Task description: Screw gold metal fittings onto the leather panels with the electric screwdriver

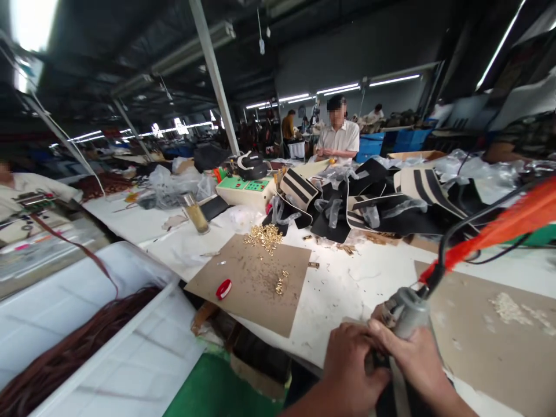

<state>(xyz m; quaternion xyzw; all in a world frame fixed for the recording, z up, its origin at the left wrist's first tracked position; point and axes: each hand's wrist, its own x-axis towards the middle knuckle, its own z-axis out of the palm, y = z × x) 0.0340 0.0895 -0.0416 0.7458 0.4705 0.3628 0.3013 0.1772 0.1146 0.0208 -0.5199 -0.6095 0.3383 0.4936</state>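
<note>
My right hand (419,362) is closed around a grey metal-bodied tool (410,310), from whose top a black cable (442,255) and an orange strip of cloth (490,231) run up to the right. Close against it is my left hand (350,362), fingers curled and pressed together; what they pinch is hidden. Below both hands show a dark piece and a pale strip (399,388), partly covered by the fingers. Left of the hands, a brown board (256,301) on the white table bears a pile of gold metal fittings (266,236), a few loose ones (281,282) and a red-and-white ring (223,289).
Black and beige striped bag pieces (417,191) lie along the table's far side, beside a green-topped machine (247,188). A jar (195,214) stands further left. A white bin (160,301) holds brown straps (87,347). Small white pieces (510,308) lie on another board (478,347). A person (339,136) works opposite.
</note>
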